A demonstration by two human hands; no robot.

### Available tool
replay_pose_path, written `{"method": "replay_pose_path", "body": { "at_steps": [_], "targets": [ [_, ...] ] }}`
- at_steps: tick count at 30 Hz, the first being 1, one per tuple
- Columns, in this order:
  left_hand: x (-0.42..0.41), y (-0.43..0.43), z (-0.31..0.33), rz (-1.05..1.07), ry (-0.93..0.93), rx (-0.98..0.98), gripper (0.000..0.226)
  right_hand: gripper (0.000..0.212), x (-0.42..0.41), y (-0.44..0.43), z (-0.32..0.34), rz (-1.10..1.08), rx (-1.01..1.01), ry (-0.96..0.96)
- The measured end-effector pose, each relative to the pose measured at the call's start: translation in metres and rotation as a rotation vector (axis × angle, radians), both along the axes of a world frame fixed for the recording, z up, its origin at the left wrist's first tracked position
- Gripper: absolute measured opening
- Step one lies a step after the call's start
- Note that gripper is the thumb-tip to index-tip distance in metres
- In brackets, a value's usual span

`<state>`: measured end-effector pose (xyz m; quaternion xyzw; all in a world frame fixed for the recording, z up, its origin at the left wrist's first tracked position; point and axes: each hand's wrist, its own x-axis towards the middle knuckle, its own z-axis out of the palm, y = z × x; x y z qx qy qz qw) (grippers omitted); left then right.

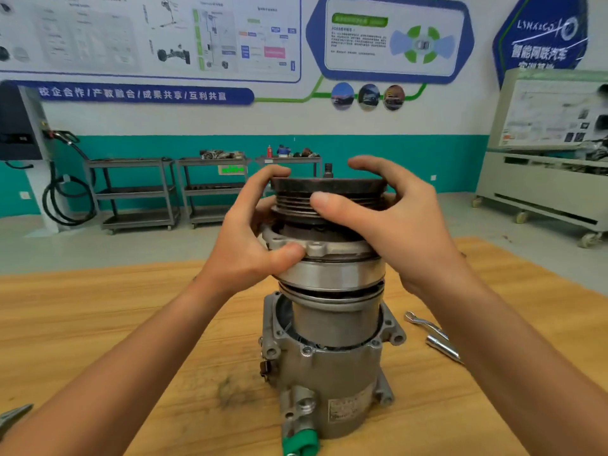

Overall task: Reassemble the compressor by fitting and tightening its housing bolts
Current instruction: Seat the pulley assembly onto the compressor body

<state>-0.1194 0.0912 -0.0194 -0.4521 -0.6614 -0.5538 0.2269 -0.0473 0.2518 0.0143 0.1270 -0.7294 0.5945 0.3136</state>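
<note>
The grey compressor housing [332,383] stands upright on the wooden table [98,317]. Its inner assembly [332,291], a cylinder topped by a flange and a dark grooved pulley [296,195], sits partly raised out of the housing mouth. My left hand [250,238] grips the assembly's left side, thumb on the flange and fingers over the pulley rim. From the right, my right hand [394,218] grips the pulley, thumb across its grooves. A threaded shaft end [328,168] sticks up above the pulley. Empty bolt holes show around the housing rim.
A socket wrench [437,340] lies on the table right of the housing, beside my right forearm. A metal tool tip [13,419] shows at the left edge. A green cap [301,444] plugs the housing's port. Metal carts [131,192] stand by the far wall.
</note>
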Motion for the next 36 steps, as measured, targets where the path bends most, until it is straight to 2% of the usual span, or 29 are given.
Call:
{"method": "replay_pose_path", "body": {
  "at_steps": [10,15,20,24,27,30,34,36],
  "targets": [
    [-0.011,-0.001,-0.020,-0.009,0.002,-0.002,0.076,0.050,-0.009,-0.003,-0.024,-0.029,0.016,0.029],
    [-0.014,0.000,-0.032,-0.021,-0.010,-0.077,0.077,0.062,-0.008,-0.001,-0.045,-0.039,-0.023,0.028],
    [-0.010,0.004,-0.032,-0.047,0.037,-0.153,0.084,0.058,-0.003,0.003,-0.058,-0.071,-0.045,0.044],
    [-0.009,-0.002,-0.032,-0.041,0.048,-0.241,0.081,0.060,0.001,0.002,-0.061,-0.059,-0.033,0.043],
    [-0.008,-0.013,-0.031,-0.072,-0.005,-0.322,0.082,0.059,0.002,-0.003,-0.063,-0.047,-0.012,0.046],
    [-0.007,-0.016,-0.022,-0.113,-0.137,-0.368,0.073,0.059,0.003,-0.007,-0.064,-0.050,-0.014,0.038],
    [0.005,-0.006,-0.017,-0.061,-0.242,-0.277,0.060,0.063,0.003,-0.008,-0.061,-0.077,0.010,0.000],
    [0.010,-0.003,-0.018,-0.033,-0.253,-0.247,0.057,0.077,0.003,-0.006,-0.059,-0.073,0.019,-0.028]
  ]
}}
